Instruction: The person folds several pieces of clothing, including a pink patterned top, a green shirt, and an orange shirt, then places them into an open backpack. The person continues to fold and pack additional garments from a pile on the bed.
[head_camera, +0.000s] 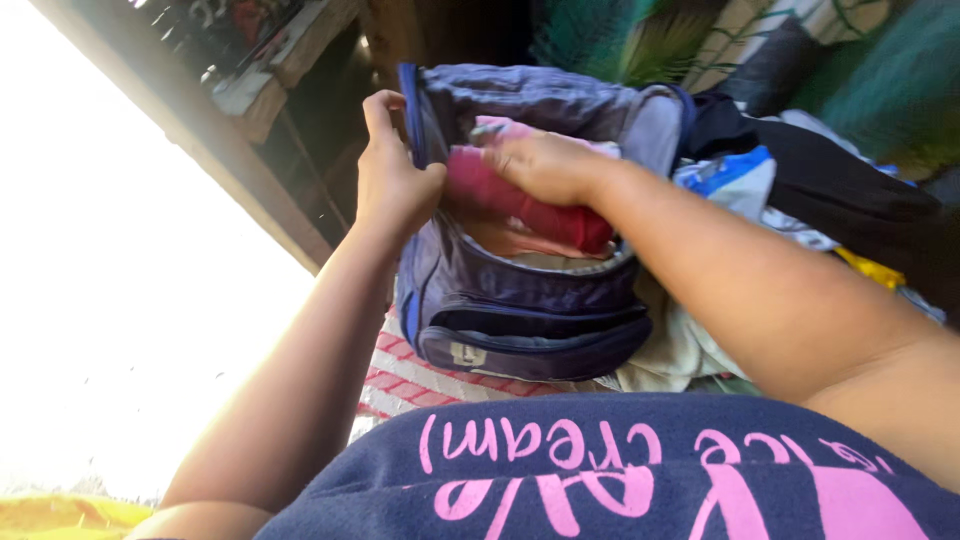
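Observation:
A blue-purple backpack (520, 310) lies open in front of me, stuffed with folded clothes. My left hand (393, 175) grips the left edge of the bag's opening and holds it apart. My right hand (545, 165) presses palm-down on a rolled red-pink cloth (540, 210) inside the opening, with a pale pink piece (500, 128) just behind my fingers. Whether the right fingers close around the cloth is hidden.
A heap of clothes (800, 190) in dark, white, blue and yellow lies to the right of the bag. A red and white striped mat (410, 385) shows under the bag. A wooden beam (230, 170) runs along the left, beside glaring light.

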